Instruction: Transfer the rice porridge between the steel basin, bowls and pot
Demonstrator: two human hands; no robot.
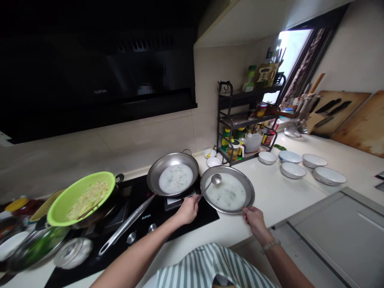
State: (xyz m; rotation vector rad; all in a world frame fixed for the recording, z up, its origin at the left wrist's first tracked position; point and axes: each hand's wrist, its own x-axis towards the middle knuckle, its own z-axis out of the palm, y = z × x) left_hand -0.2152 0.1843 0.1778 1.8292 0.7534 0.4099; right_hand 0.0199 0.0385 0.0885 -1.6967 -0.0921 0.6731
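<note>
My left hand [188, 210] is closed round the handle of a metal ladle [216, 179]. The ladle's bowl is over the wide steel basin [251, 191], at the surface of a milky white soup [229, 194] with green bits. With its fingers and thumb, my right hand [255, 220] grips the basin's near right rim. Left of the basin, a long-handled steel wok [153, 178] sits on the black cooktop [180, 224] with similar white soup in it. The basin rests partly over the counter beside the cooktop.
A green colander [57, 208] of pale chopped food stands on the left burner. Several white bowls [293, 170] are on the counter to the right. Behind the basin are two small bowls [213, 162] and a black spice rack [237, 120]. Cutting boards [339, 108] lean at the back right.
</note>
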